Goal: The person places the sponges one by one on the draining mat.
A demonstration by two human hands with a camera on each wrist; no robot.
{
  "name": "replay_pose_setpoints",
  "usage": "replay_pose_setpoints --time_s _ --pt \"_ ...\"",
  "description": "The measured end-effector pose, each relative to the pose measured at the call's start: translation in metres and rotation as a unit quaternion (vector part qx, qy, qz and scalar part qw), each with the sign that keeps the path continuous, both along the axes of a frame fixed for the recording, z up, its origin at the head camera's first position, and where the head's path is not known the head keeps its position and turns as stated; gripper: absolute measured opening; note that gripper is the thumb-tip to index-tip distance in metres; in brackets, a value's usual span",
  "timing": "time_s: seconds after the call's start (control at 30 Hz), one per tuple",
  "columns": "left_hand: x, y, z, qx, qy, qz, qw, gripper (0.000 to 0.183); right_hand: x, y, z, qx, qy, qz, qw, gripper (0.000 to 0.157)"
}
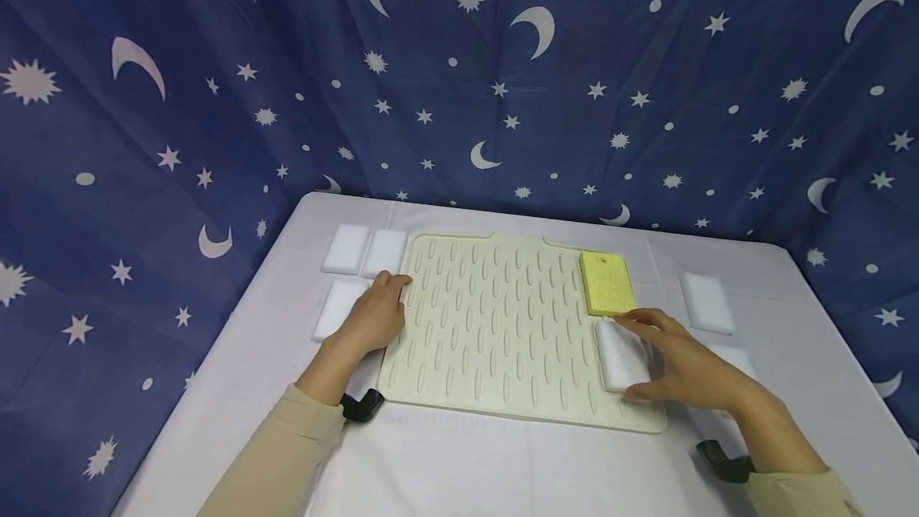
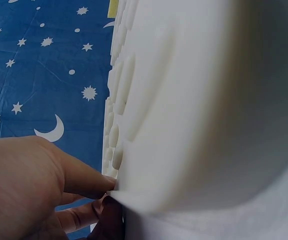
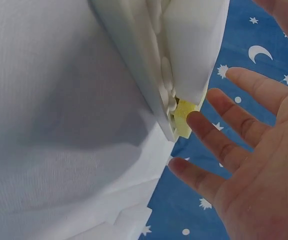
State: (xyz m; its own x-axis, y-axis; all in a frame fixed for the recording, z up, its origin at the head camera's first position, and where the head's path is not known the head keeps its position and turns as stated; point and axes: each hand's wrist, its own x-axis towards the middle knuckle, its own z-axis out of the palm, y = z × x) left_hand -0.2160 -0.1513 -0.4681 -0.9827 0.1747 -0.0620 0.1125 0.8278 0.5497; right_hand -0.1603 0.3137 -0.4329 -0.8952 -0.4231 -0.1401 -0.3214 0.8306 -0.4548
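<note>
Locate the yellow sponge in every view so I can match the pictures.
Head: yellow sponge, right of centre, on the cream mat.
Left wrist: sliver at the top edge, left of centre.
Right wrist: right of centre, partly behind the white block.
Shared landmark: blue starry cloth.

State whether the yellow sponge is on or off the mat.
On: the yellow sponge lies atop the mat, at its far right corner.

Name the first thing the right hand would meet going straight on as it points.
Most likely the white rectangular foam-like block on the cream ridged mat, ahead of the right hand; depth is unclear, so they may touch.
</note>
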Motion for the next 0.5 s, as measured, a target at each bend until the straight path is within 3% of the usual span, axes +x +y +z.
replay_pose_setpoints --time_s 0.5 --pt "-0.0002 -0.0012 -0.0009 0.001 0.001 -0.002 1.0 0.047 0.0034 0.0093 0.0036 0.01 0.003 -0.01 1.0 0.107"
